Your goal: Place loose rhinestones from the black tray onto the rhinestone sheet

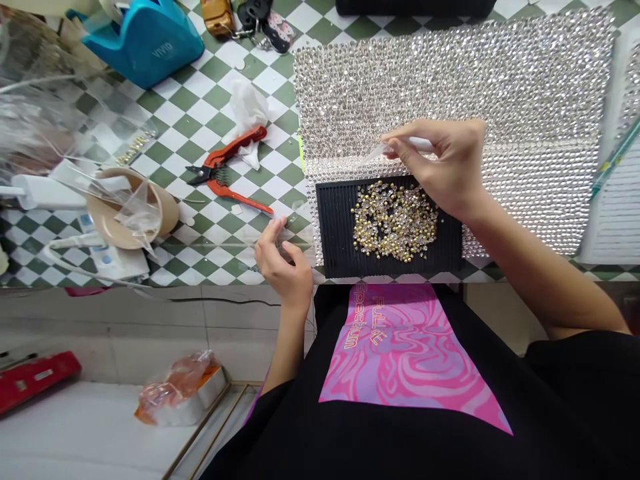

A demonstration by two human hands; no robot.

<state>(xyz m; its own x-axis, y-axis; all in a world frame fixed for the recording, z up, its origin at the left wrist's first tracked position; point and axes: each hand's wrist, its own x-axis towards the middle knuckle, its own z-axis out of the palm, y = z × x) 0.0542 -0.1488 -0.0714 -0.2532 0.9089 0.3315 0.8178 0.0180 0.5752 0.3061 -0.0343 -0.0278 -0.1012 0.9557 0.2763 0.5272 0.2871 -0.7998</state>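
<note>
Your table [220,247] has a green-and-white checkered top, its near edge running just before your body. To the right of its middle, a broad sheet of glittering rhinestones [450,93] covers much of the surface, with a white lined sheet [613,230] beside it at your far right. Left of the rhinestones you have orange-handled pliers [216,160], handles spread, next to crumpled white tissue [249,105]. Farther from you sit a blue tape dispenser [150,43], marked "VIVID", and a bunch of keys [265,23]. Toward your left are a tan cup [167,207] and clear plastic bags [40,133].
</note>
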